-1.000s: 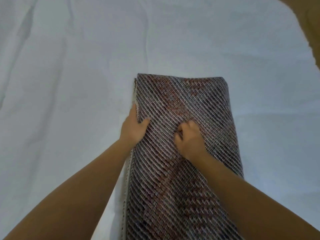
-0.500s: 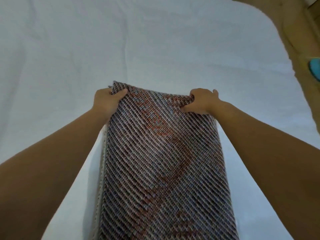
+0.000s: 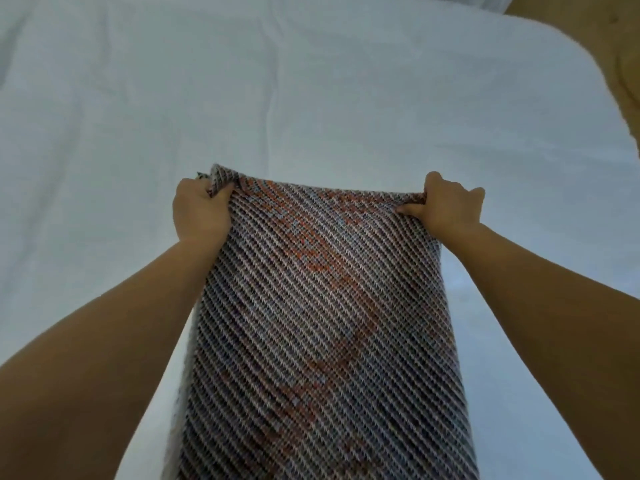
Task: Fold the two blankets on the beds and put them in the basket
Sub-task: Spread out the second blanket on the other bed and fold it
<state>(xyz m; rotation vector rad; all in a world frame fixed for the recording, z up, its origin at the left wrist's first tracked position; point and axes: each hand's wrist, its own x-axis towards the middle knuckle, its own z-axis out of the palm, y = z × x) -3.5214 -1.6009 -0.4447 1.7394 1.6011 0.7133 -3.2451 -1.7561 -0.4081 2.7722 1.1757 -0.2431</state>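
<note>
A woven blanket with dark diagonal stripes and orange patches lies folded into a long strip on the white bed, running from the middle of the view down to the bottom edge. My left hand grips its far left corner, fingers curled round the cloth. My right hand pinches the far right corner, the thumb pressed on top. The far edge is bunched a little at both corners. No basket is in view.
The white sheet spreads wide to the left and beyond the blanket, with soft creases. The bed's rounded right corner ends at a tan floor along the upper right.
Both hands went from the blanket's middle to its far corners and took hold of them. They have since spread further apart along the far edge.
</note>
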